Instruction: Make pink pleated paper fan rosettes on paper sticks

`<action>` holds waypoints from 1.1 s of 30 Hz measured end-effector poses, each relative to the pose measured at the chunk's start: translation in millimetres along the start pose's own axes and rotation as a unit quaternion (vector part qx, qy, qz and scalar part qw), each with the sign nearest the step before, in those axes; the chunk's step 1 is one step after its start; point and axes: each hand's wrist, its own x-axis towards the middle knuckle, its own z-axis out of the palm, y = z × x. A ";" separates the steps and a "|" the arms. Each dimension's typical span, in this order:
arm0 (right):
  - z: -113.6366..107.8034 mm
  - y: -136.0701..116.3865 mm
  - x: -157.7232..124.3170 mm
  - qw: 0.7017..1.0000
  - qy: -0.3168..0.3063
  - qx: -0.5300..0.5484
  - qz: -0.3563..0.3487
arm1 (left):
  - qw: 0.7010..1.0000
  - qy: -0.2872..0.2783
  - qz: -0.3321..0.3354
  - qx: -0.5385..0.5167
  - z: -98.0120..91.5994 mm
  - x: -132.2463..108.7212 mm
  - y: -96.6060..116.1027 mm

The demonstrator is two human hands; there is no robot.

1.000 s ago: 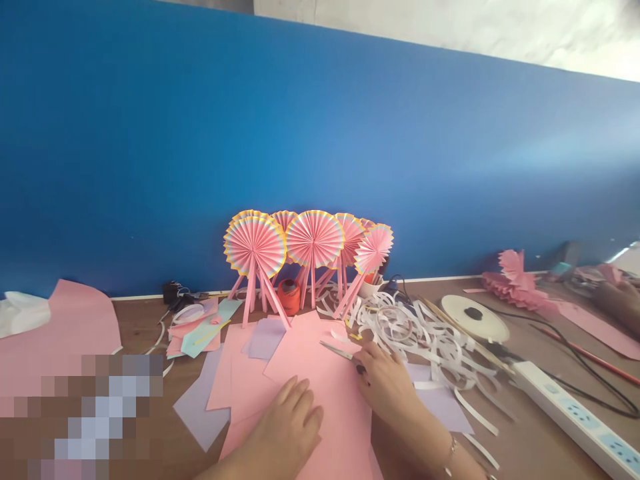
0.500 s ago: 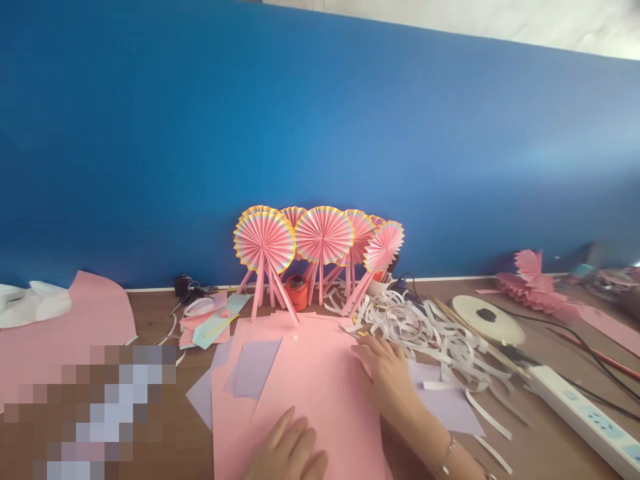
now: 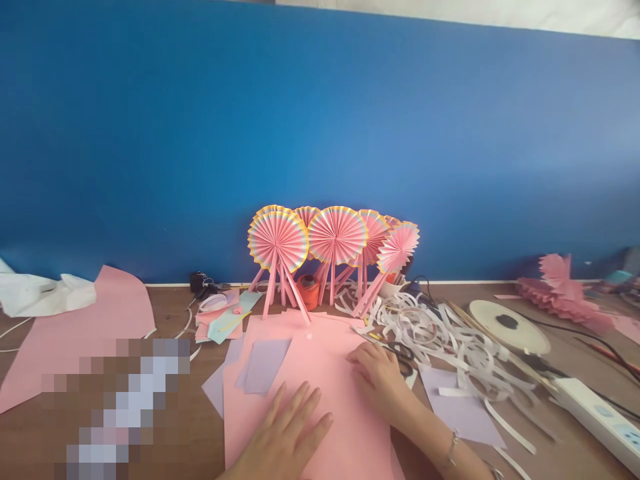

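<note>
My left hand [image 3: 287,433] lies flat on a stack of pink paper sheets [image 3: 327,373], its fingers spread. At the right edge of that stack, my right hand [image 3: 377,380] rests with loosely bent fingers touching the paper, and I see nothing held in it. Black-handled scissors [image 3: 401,355] lie just beyond the right hand, partly covered by it. A small lilac sheet [image 3: 269,367] sits on the stack's left part. Behind the stack stand several pleated pink paper fans [image 3: 337,235] with yellow edges and pink paper legs.
Curled white paper strips [image 3: 430,327] heap up at the right, beside a lilac sheet [image 3: 460,407]. A white power strip [image 3: 600,420] and a round cream disc [image 3: 510,327] lie farther right. Paper scraps [image 3: 225,320] and a large pink sheet [image 3: 115,307] are left. A blue panel [image 3: 320,133] stands behind.
My left hand has moved forward on the pink paper and spread its fingers. The right hand has shifted inward slightly, and the scissors now show. The view has turned a little left.
</note>
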 end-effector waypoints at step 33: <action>-41.4 71.8 26.3 0.938 0.166 -0.205 0.223 | 0.998 0.021 -0.007 -0.067 37.8 -14.8 9.1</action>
